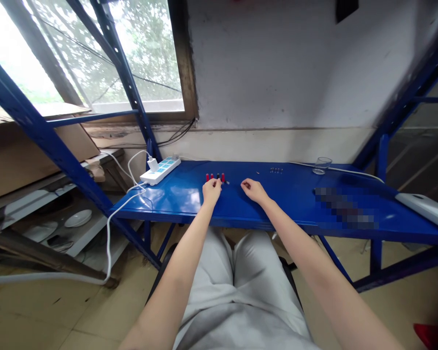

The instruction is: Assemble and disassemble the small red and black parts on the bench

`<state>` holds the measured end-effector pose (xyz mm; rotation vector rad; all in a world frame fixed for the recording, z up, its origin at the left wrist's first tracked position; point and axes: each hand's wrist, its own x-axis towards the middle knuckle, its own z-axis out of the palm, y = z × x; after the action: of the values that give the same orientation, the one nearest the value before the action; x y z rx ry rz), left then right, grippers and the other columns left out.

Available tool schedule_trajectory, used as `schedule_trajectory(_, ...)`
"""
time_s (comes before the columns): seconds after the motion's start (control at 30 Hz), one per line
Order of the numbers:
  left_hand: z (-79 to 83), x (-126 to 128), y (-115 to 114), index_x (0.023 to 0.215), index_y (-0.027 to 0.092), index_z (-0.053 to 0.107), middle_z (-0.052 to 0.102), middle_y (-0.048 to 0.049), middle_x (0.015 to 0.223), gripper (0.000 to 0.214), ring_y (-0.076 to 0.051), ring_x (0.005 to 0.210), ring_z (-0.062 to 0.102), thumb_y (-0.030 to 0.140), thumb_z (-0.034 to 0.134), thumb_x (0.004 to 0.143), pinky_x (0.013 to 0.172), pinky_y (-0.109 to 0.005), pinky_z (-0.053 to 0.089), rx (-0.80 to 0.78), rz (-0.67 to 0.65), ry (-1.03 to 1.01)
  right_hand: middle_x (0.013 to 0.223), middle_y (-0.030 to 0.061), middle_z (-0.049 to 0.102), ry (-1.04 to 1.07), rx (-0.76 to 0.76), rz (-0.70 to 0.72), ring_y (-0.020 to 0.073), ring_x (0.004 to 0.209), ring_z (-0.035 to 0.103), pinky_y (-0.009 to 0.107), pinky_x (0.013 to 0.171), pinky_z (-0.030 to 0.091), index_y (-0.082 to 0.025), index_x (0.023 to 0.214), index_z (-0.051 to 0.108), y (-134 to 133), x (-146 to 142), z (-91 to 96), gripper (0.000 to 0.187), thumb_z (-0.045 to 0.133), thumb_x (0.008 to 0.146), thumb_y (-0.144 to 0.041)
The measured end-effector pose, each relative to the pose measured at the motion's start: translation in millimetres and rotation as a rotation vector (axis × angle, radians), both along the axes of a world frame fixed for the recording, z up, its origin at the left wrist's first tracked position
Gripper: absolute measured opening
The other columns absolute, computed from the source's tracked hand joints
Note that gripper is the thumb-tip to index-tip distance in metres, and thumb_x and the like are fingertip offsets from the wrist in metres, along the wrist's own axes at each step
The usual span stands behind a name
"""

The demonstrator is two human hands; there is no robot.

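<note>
Small red and black pegs [215, 177]: a short row on the blue metal tabletop [292, 194], at the left fingertips and just left of the right hand.
Left hand [211, 188]: fingers curled against the near side of the row and touching it; whether they pinch a peg is too small to tell.
Right hand [254, 189]: lying on the tabletop near the row, loosely curled, nothing seen in it.
Knock-over risk: the pegs are small and close-set, so a broad fingertip could, I judge, tip or shove the neighbouring pegs.
Loss risk: a flicked peg might roll across the smooth metal to the near edge under the forearms and drop.
Tiny dark parts [276, 170]: beyond the right hand; a careless wrist sweep could scatter them.
Clear drinking glass [321, 165]: well right of the right hand, beside a white cable [354, 171]; little danger there.
</note>
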<state>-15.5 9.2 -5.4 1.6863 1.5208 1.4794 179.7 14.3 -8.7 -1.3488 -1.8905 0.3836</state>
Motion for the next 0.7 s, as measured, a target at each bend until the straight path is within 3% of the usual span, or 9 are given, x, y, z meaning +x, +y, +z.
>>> schedule_trajectory(0.3, 2.8, -3, -2, 0.065, 0.018, 0.059, 0.056, 0.0002, 0.054, 0.032, -0.011, 0.055, 0.053, 0.038, 0.04, 0.081, 0.057, -0.022, 0.04, 0.052, 0.09, -0.043, 0.099, 0.0104, 0.059, -0.4, 0.003, -0.113, 0.0243, 0.095, 0.05, 0.034, 0.076, 0.039, -0.018, 0.093, 0.063, 14, -39, 10.9, 0.027, 0.054, 0.078, -0.039)
schedule_trajectory(0.7, 0.7, -2, 0, 0.064, 0.018, 0.058, 0.054, 0.0008, 0.051, 0.033, -0.011, 0.052, 0.051, 0.039, 0.04, 0.082, 0.055, -0.022, 0.039, 0.044, 0.088, -0.044, 0.102, 0.0118, 0.056, -0.417, -0.029, -0.22, 0.0269, 0.1, 0.047, 0.04, 0.079, 0.037, -0.018, 0.086, 0.061, 28, -62, 8.5, 0.021, 0.049, 0.081, -0.035)
